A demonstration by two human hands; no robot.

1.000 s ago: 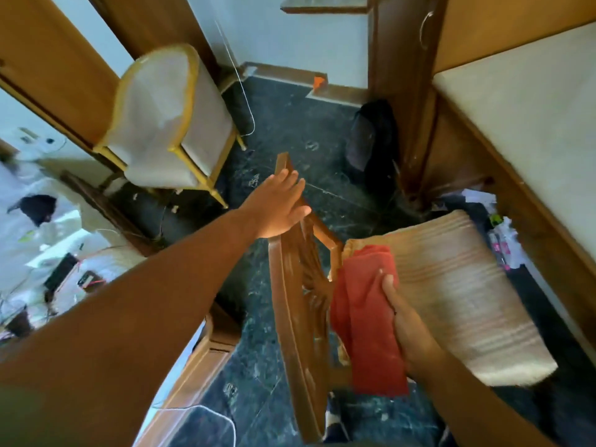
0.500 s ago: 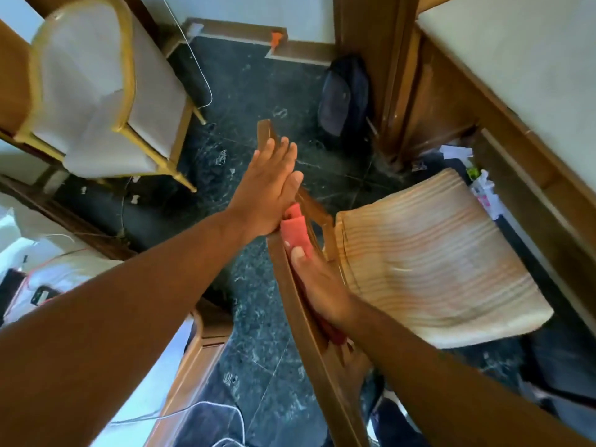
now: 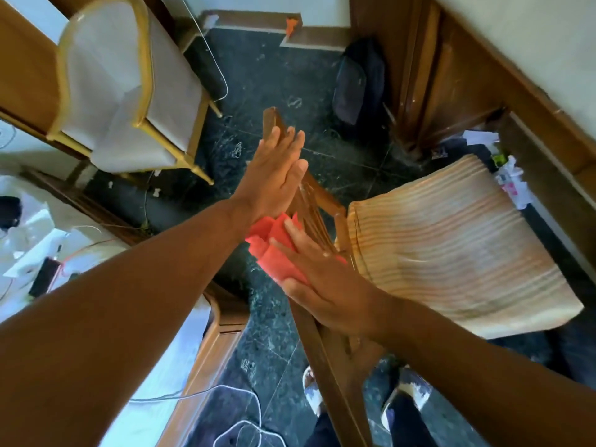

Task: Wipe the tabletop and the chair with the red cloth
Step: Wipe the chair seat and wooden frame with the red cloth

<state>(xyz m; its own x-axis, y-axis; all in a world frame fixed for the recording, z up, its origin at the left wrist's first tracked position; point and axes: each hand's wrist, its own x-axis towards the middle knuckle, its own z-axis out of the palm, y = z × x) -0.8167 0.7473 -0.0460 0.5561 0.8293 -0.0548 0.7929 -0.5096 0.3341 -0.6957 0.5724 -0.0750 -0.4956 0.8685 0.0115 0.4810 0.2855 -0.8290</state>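
Note:
A wooden chair (image 3: 325, 359) with a striped beige seat cushion (image 3: 451, 246) stands in front of me, its carved backrest seen from above. My left hand (image 3: 274, 175) lies flat with straight fingers against the outer side of the backrest's top. The red cloth (image 3: 274, 250) is bunched on the backrest, and my right hand (image 3: 322, 285) presses it flat against the wood, fingers pointing up and left. Part of the cloth is hidden under that hand.
A white chair with a gold frame (image 3: 122, 91) stands at the upper left. A dark bag (image 3: 358, 82) leans by a wooden post. A cluttered white surface (image 3: 38, 253) with cables sits at the left. A wooden bed frame (image 3: 516, 101) runs along the right. The floor is dark marble.
My right hand carried the red cloth from the seat's edge up onto the backrest and now pushes it along the top. My left hand stayed flat on the backrest.

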